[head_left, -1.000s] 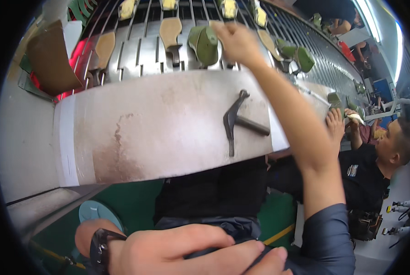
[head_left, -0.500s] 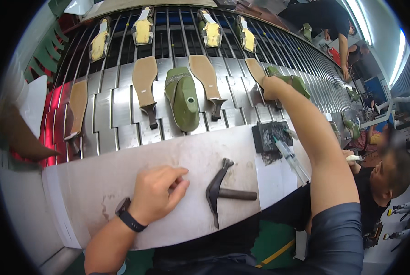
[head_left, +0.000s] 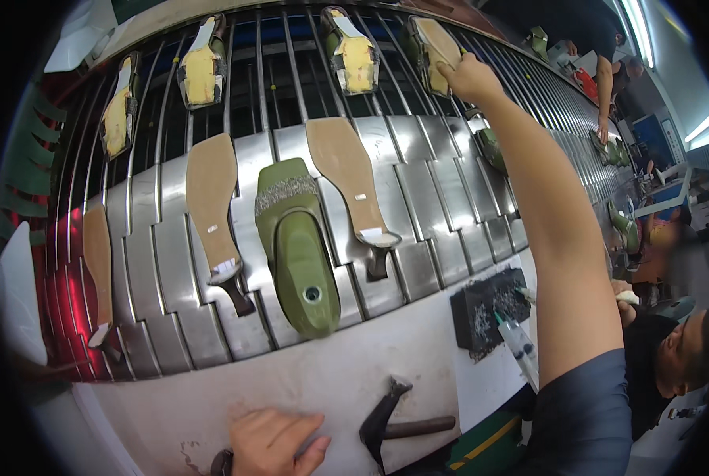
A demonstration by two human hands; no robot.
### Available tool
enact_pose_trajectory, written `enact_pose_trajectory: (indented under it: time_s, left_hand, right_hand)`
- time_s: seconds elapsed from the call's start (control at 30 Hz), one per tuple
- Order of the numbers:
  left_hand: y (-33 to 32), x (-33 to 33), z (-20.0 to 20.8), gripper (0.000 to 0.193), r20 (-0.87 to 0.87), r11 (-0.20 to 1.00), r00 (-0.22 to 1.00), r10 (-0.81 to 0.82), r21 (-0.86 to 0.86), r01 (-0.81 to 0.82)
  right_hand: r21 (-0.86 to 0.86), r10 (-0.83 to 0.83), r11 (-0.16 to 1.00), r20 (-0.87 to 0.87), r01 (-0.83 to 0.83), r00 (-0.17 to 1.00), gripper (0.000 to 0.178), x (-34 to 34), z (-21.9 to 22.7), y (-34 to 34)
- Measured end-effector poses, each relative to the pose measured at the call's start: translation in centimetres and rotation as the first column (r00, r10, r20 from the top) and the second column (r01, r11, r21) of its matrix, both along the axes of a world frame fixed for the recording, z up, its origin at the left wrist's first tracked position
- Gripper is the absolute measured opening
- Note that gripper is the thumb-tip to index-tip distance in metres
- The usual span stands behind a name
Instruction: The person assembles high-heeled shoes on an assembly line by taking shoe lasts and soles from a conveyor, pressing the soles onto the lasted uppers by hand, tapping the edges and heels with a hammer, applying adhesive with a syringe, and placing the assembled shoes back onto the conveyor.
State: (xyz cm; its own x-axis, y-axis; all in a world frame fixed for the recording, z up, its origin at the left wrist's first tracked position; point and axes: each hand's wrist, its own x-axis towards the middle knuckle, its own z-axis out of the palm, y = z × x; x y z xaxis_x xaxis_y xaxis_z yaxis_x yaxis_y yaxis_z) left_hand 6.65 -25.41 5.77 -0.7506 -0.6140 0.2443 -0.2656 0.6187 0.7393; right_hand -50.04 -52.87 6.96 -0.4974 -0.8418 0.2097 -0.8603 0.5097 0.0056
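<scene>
My right hand [head_left: 472, 78] reaches to the far right side and grips a tan shoe sole [head_left: 440, 41]. That sole lies over an upturned shoe upper on its last [head_left: 415, 40], covering most of it; whether they touch I cannot tell. My left hand [head_left: 275, 441] rests low over the white work board [head_left: 172, 401], thumb and fingers apart, holding nothing. Near it lies a hammer [head_left: 418, 427] with a dark head. Beyond the board stand a green shoe last with a glittery strap [head_left: 295, 238] and tan heeled soles [head_left: 211, 186], [head_left: 346, 174], [head_left: 96, 262].
Several upturned lasted uppers [head_left: 201, 71] with yellowish undersides lie across the far metal rods. A black block [head_left: 485, 313] and a green-tipped syringe [head_left: 519, 349] sit at the board's right. Another green last [head_left: 493, 151] is partly behind my forearm. Co-workers [head_left: 672, 365] are at the right.
My right hand has moved farther away, carrying the sole from the metal plates to an upturned upper. The view has shifted, so the board and my left hand appear lower.
</scene>
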Motion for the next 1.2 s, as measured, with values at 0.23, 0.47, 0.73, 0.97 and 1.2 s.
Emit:
enact_pose_trajectory:
  time_s: [0.23, 0.47, 0.73, 0.97, 1.2]
  left_hand:
    - [-0.3, 0.2, 0.5, 0.025, -0.095, 0.995, 0.994, 0.054, 0.09, -0.046]
    - [1.2, 1.1, -0.5, 0.029, -0.069, 0.996, 0.997, 0.046, 0.08, -0.041]
    - [3.8, 1.9, 2.8, 0.052, -0.332, 0.913, 0.929, 0.165, -0.304, -0.271]
    - [11.7, 9.3, 5.4, 0.053, -0.263, 0.338, 0.921, 0.289, -0.872, -0.355]
    - [9.9, 17.2, 5.9, 0.039, -0.526, 0.889, 0.719, 0.455, 0.225, -0.398]
  right_hand:
    - [0.073, -0.146, 0.985, -0.13, 0.156, 0.981, 0.094, 3.8, -1.7, -3.7]
    - [0.074, -0.101, 0.992, 0.002, 0.1, 0.995, 0.057, 9.8, 8.8, 4.2]
    - [-0.286, 0.247, 0.956, 0.911, 0.072, 0.331, 0.048, 26.7, 14.8, 27.2]
    - [-0.207, 0.089, 0.965, 0.838, -0.162, -0.539, 0.054, 44.5, 10.1, 46.9]
    - [-0.39, 0.342, 0.918, 0.867, -0.068, -0.362, 0.038, 47.0, 3.8, 38.4]
